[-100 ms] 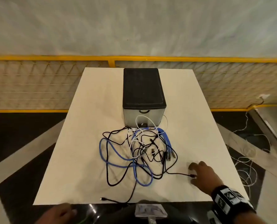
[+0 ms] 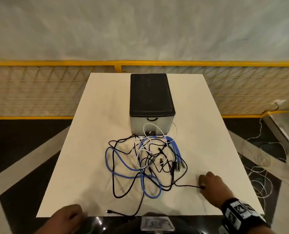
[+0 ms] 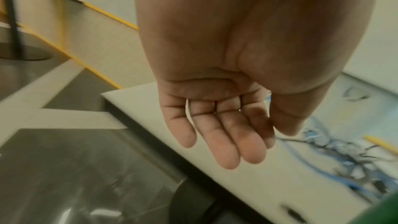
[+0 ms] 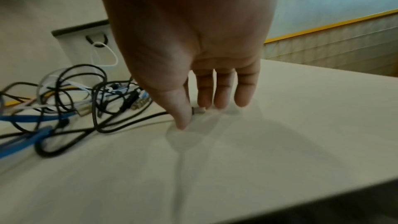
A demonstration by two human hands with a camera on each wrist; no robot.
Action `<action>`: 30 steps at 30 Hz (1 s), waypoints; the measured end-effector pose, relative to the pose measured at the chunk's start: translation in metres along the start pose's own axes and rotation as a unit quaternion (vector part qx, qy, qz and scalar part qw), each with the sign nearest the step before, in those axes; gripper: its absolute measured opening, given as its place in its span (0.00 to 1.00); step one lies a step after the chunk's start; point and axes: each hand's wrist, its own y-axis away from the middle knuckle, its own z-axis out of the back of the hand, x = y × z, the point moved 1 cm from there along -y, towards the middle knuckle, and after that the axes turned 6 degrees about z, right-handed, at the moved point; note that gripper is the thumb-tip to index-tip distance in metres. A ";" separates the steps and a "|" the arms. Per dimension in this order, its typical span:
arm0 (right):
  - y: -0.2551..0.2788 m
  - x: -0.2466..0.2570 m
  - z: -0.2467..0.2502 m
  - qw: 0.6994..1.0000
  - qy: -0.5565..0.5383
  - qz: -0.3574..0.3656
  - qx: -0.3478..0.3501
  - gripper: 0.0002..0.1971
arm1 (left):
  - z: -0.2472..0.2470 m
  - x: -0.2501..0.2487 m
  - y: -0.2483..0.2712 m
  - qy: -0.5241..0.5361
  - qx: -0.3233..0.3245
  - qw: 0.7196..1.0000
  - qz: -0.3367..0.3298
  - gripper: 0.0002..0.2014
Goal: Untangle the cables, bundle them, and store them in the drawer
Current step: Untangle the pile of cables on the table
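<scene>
Almost nothing has shifted in the last instant: the right hand (image 2: 213, 186) sits at the same spot by the free plug (image 2: 202, 187) of a black cable that trails out of the tangle (image 2: 147, 162), and the left hand (image 2: 67, 217) has crept only slightly forward over the near edge of the table (image 2: 89, 166). In the right wrist view the thumb (image 4: 181, 118) points down to the tabletop just beside the plug's metal tip, the forefinger is on its far side and the other three fingers hang straight and slightly apart; the pinch looks about to form but is not clearly made. The left hand holds nothing, its fingers (image 3: 228, 151) straight and pressed together, palm bare. The cables, black, blue and white, lie knotted in one heap mid-table, touching the front of the drawer (image 2: 151, 125), which is closed; a white loop lies against its face below the handle (image 2: 151, 118). So the task is at its very start: nothing is untangled or bundled yet. Taking this loose end seems a sound first pull, though the black cable crosses the blue loops and may drag the heap along
</scene>
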 end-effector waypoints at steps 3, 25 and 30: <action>0.002 0.019 0.022 0.993 -0.095 0.073 0.000 0.08 | 0.020 -0.067 0.014 0.017 0.015 0.997 -0.070 0.14; 0.026 0.136 0.191 0.850 -0.324 0.270 -0.316 0.06 | 0.022 -0.314 -0.004 0.153 0.016 0.923 -0.353 0.13; 0.017 0.145 0.156 0.875 -0.380 0.248 -0.168 0.07 | 0.041 -0.312 0.006 0.366 0.044 0.881 -0.296 0.19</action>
